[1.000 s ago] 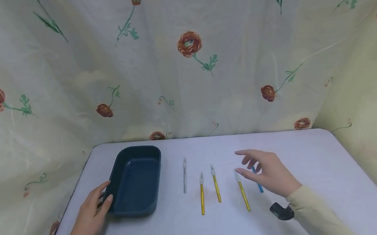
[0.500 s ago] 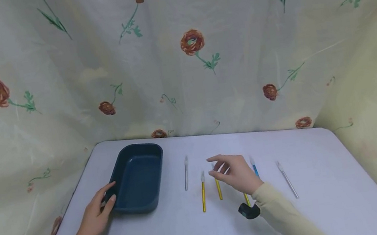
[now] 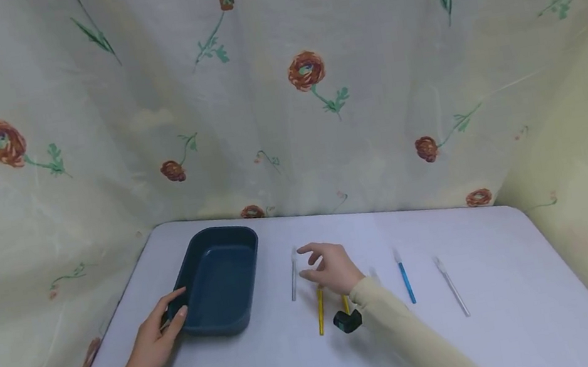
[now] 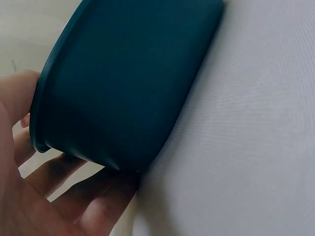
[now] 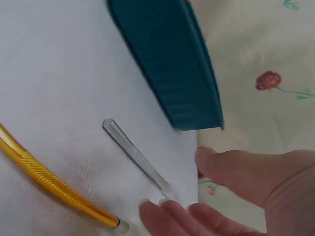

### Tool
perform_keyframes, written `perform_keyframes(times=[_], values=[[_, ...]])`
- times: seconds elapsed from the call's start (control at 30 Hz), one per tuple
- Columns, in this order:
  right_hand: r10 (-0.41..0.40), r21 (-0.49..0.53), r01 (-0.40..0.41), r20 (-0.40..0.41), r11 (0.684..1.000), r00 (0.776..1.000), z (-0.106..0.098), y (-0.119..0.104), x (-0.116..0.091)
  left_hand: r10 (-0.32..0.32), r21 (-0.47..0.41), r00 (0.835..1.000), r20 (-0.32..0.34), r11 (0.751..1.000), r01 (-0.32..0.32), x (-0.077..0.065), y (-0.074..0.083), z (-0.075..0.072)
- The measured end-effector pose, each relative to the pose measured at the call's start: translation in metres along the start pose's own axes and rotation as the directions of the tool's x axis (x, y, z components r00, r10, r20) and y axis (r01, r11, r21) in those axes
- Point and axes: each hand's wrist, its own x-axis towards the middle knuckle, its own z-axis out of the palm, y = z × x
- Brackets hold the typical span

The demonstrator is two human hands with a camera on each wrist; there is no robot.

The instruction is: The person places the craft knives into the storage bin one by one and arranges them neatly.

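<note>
My left hand (image 3: 153, 343) grips the near-left corner of a dark blue-green plastic bin (image 3: 220, 286), its thumb at the rim and its fingers around the outer wall in the left wrist view. With nothing in its grasp, my right hand (image 3: 334, 268) hovers above the table, thumb and fingers apart, close to a silver craft knife (image 3: 293, 280) with a clear cap. Below it lie a yellow craft knife (image 3: 321, 312) and another yellow craft knife (image 3: 346, 304), both partly hidden. The right sleeve hides most of a third knife, leaving its clear cap (image 3: 374, 274) in sight.
On the right side of the white table (image 3: 517, 302) lie a blue craft knife (image 3: 406, 281) and a second silver craft knife (image 3: 453, 288). A flower-patterned curtain (image 3: 366, 134) hangs behind the table and along its sides.
The right hand has moved left from beside the blue knife, across the yellow knives, to near the left silver knife. My left hand stays on the bin. The head view has shifted slightly.
</note>
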Motion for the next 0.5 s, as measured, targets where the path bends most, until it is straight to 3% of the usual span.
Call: perform_keyframes(times=[0.27, 0.5], values=[[0.044, -0.037, -0.043, 0.031, 0.998, 0.999, 0.02, -0.003, 0.019, -0.065, 0.046, 0.998, -0.016, 0.997, 0.065, -0.004, -0.001, 0.0], [0.057, -0.139, -0.062, -0.043, 0.988, 0.997, 0.03, 0.001, 0.03, -0.059, 0.033, 0.998, -0.023, 0.998, 0.06, -0.002, 0.0, 0.003]])
